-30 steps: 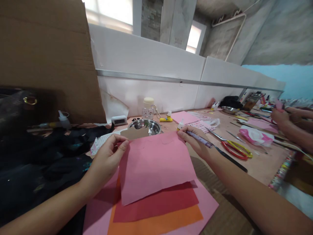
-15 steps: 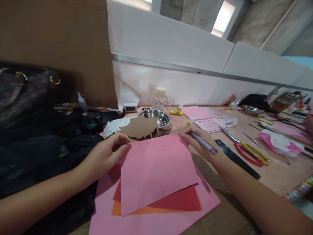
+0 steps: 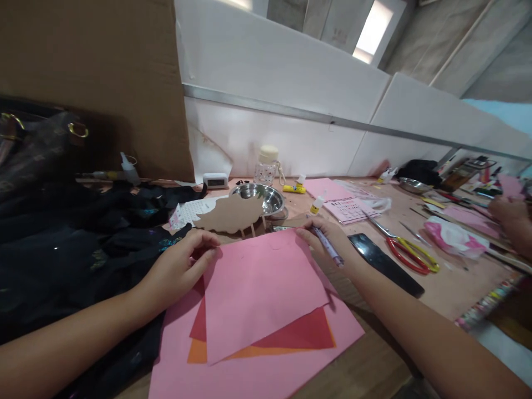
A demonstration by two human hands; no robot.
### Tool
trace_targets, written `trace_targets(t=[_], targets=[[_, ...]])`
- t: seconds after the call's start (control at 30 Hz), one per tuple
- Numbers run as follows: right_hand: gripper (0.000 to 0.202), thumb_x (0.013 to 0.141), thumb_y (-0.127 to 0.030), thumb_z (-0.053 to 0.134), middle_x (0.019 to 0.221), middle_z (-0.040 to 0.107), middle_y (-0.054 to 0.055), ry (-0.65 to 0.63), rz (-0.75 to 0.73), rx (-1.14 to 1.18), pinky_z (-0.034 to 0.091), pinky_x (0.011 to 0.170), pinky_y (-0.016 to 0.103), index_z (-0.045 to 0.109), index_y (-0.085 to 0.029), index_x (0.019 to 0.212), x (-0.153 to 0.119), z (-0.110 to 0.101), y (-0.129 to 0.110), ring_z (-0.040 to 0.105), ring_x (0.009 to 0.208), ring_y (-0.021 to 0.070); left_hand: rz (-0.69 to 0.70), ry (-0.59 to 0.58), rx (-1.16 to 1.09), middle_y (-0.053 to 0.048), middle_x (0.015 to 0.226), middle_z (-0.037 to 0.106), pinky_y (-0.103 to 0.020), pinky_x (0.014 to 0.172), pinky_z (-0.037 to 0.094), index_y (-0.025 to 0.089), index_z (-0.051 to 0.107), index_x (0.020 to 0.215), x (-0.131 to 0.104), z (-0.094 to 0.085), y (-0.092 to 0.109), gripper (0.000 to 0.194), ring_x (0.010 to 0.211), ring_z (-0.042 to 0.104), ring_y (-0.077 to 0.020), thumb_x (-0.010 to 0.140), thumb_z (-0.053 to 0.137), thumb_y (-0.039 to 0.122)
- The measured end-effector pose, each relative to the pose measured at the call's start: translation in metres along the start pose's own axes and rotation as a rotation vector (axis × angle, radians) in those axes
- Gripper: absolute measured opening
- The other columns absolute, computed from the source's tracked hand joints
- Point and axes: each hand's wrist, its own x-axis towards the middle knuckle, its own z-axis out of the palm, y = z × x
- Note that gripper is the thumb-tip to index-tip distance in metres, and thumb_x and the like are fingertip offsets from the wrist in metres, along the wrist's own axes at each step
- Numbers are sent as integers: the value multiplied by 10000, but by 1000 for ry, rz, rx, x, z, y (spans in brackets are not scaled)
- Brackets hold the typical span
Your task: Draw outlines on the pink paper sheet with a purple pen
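On the table point(image 3: 449, 288), a pink sheet point(image 3: 261, 293) overlaps a red sheet point(image 3: 303, 332) and orange sheet point(image 3: 197, 352); the left hand point(image 3: 193, 257) and right hand point(image 3: 344, 241) pinch its far corners, seemingly for even support, the right also gripping a pen point(image 3: 328, 246). Dark cloth point(image 3: 62, 266) borders the left; a black slab point(image 3: 386, 266), scissors point(image 3: 379, 226) and, ahead, a bowl point(image 3: 272, 199) limit travel.
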Motion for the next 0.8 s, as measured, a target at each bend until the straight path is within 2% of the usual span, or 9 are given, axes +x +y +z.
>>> trace_targets(t=[0.2, 0.33, 0.5, 0.57, 0.63, 0.77, 0.8], targets=[[287, 1007, -413, 639, 757, 671, 25, -75, 8, -23, 510, 756, 400, 633, -256, 767, 4, -1, 11, 631, 751, 238, 48, -40, 20, -70, 955, 766, -382, 755, 609, 267, 691, 990, 1, 3, -4, 288, 886, 748, -277, 951, 554, 518], [269, 1028, -447, 602, 744, 693, 40, -86, 93, 7, 533, 689, 412, 645, -266, 834, 12, -5, 26, 648, 687, 246, 98, -109, 44, -42, 890, 784, -348, 702, 585, 285, 708, 975, -1, 3, -3, 237, 800, 744, -257, 952, 554, 463], [109, 936, -364, 705, 962, 729, 64, -71, 131, -30, 556, 735, 435, 703, -269, 990, 18, -3, 39, 682, 792, 264, 175, -138, 108, -26, 797, 748, -350, 669, 525, 296, 727, 926, -7, 5, -3, 184, 690, 664, -241, 930, 578, 404], [119, 928, -348, 711, 976, 727, 60, -111, 144, -26, 562, 688, 414, 714, -269, 1017, 18, -4, 38, 683, 740, 242, 207, -155, 133, -20, 782, 734, -348, 664, 497, 300, 731, 902, -8, 7, -3, 165, 686, 645, -236, 934, 593, 384], [116, 915, -353, 739, 903, 727, 43, -178, 151, -11, 555, 636, 383, 733, -270, 997, 15, -7, 34, 683, 690, 229, 228, -169, 152, -8, 764, 719, -340, 640, 463, 301, 726, 897, -8, 7, -2, 149, 668, 626, -226, 941, 599, 363], [79, 853, -282, 803, 859, 758, 31, -372, 127, -42, 526, 624, 348, 804, -296, 931, 8, -15, 23, 696, 715, 239, 236, -192, 171, 9, 731, 692, -336, 629, 427, 303, 715, 894, -6, 8, 0, 141, 666, 616, -226, 926, 584, 343], [82, 830, -258, 816, 856, 760, 29, -381, 112, -50, 516, 625, 345, 815, -301, 899, 7, -17, 22, 691, 718, 240, 231, -197, 174, 9, 741, 695, -337, 640, 430, 305, 715, 904, -5, 8, 0, 141, 686, 625, -231, 917, 579, 337]])
